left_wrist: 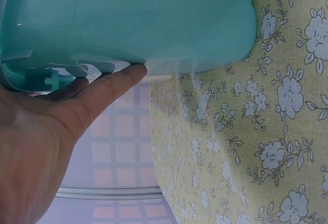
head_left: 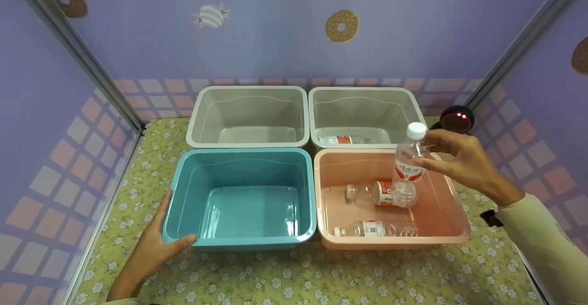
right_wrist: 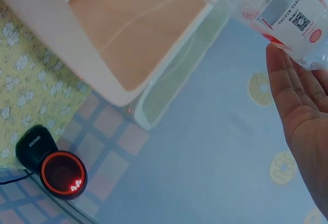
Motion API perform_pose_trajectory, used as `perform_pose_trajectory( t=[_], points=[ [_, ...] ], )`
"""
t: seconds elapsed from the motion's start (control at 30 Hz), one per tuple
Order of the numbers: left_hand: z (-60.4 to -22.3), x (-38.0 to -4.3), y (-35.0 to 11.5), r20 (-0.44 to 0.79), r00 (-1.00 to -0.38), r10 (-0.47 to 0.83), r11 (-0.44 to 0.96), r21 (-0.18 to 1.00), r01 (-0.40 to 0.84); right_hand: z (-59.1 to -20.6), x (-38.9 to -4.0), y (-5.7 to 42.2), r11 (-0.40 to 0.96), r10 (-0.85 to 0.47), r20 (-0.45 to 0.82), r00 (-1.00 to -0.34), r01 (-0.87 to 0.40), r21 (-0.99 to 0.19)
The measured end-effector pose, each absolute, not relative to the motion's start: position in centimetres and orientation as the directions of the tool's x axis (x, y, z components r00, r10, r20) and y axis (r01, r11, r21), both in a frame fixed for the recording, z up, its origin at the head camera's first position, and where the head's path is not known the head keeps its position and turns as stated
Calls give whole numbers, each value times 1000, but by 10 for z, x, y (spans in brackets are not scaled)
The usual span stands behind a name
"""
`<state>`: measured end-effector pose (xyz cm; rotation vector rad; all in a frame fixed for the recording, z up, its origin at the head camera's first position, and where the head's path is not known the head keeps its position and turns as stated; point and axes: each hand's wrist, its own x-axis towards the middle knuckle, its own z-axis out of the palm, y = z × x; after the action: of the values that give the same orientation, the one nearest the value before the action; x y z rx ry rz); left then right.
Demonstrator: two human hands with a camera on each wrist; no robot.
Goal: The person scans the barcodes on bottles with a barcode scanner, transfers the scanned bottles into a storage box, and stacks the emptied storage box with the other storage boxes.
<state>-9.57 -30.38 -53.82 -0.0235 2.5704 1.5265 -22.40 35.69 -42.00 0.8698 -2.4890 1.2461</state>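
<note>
My right hand (head_left: 464,160) holds a clear plastic bottle (head_left: 410,165) upright by its upper part, above the pink bin (head_left: 436,240). The bottle has a white cap and a red-and-white label, which shows close up in the right wrist view beside the fingers (right_wrist: 287,73). Two more clear bottles lie on their sides in the pink bin, one at the middle (head_left: 367,194) and one along the front wall (head_left: 373,228). My left hand (head_left: 151,245) rests at the front left corner of the blue bin (head_left: 248,152), its fingers straight along the outer side and the thumb on the front rim.
Two grey bins stand behind: the left one (head_left: 257,112) and the right one (head_left: 367,107), which has a bottle (head_left: 341,139) lying inside. A black device with red lights (head_left: 457,119) stands at the back right. Patterned walls (head_left: 275,43) enclose the flowered tabletop (head_left: 243,277).
</note>
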Motion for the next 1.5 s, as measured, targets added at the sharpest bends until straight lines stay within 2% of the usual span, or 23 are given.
perform_pose_trajectory(
  t=[0.23,0.7,1.1,1.5],
  points=[
    [-539,-95,-304,-125,-991,55,461,883,-85,-409,-219,373,451,-312,458,-832,-555,-699],
    [-541,-95,-303,-121,-991,59,461,884,-80,-397,-218,401,541,-149,422,-894,-431,-722],
    [-539,-96,-303,-123,-991,59,492,867,-79,-394,-219,418,585,-68,406,-911,-366,-724],
    [-540,-96,-302,-118,-992,51,483,872,-78,-387,-220,433,587,-5,435,-900,-355,-728]
  ],
)
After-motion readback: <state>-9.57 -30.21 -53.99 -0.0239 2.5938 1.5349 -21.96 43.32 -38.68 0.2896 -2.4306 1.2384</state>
